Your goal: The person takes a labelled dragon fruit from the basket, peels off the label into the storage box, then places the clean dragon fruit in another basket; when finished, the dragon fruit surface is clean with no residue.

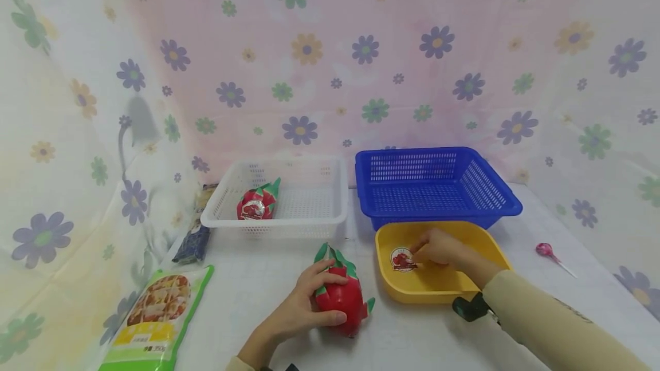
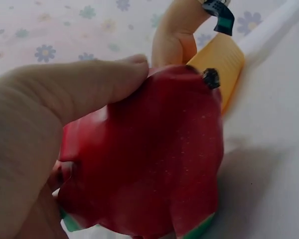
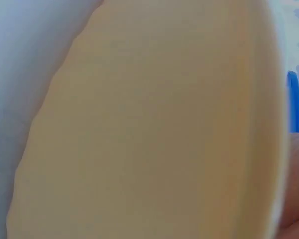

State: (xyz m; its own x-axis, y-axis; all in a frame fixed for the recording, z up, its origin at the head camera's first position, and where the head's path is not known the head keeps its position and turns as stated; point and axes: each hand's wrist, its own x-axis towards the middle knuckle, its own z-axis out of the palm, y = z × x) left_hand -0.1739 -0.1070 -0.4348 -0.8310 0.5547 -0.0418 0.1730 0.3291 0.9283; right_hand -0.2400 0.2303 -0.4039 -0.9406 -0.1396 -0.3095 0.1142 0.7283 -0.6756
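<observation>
A red model dragon fruit [image 1: 342, 302] with green leaf tips lies on the table. My left hand [image 1: 304, 305] grips it, thumb on the near side and fingers over the top. Its glossy red skin fills the left wrist view, with the thumb pressed along it. Inside the yellow tray [image 1: 443, 296] my right hand [image 1: 440, 248] pinches the edge of a round label sticker [image 1: 402, 259] with a red fruit picture. In the right wrist view the tray's wall hides most of that hand. A second dragon fruit [image 1: 258, 202], bearing a similar label, sits in the white basket [image 1: 278, 223].
A blue basket [image 1: 438, 219] stands behind the yellow tray. To its right lies a wrapped lollipop [image 1: 546, 251]. On the left are a green food packet [image 1: 154, 319] and a dark packet [image 1: 193, 242] beside the white basket. Floral cloth [image 1: 319, 73] hangs around the table.
</observation>
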